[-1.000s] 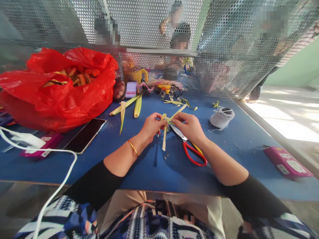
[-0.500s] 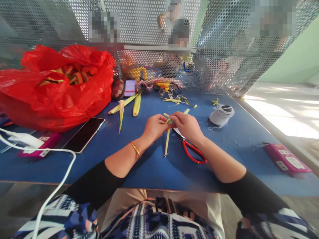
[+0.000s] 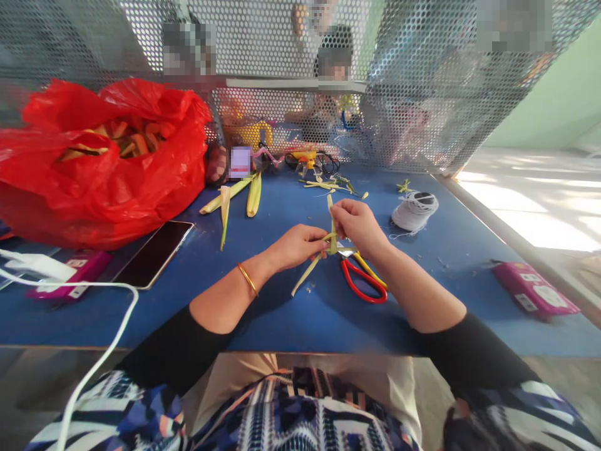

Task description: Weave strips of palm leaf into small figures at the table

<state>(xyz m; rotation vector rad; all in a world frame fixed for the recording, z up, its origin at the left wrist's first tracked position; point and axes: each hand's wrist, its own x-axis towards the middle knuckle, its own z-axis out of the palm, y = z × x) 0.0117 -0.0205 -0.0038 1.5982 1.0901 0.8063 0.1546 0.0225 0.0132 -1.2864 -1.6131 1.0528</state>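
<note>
- Crossed strips (image 3: 333, 244), pale green: between my two hands, over the worktop (image 3: 282, 329); one end points up and away, one slants down toward me on the left. Cannot tell whether that lower tip touches the surface.
- My left hand (image 3: 295, 245): thumb and fingers closed in a pinch on the strips, just left of the crossing.
- My right hand (image 3: 355, 224): fingertips pinched together on the upright strip, above the crossing.
- Scissors (image 3: 375, 300), one handle red, one yellow: lying just beneath and beside the right hand; blades partly hidden.
- White thread spool (image 3: 409, 216): right of my right hand, apart from it.
- Leaf pieces (image 3: 254, 195): beyond my left hand.
- Phone (image 3: 154, 255): flat, farther left, near the red bag (image 3: 159, 210).
- Perforated screen (image 3: 404, 138): along the far edge.
</note>
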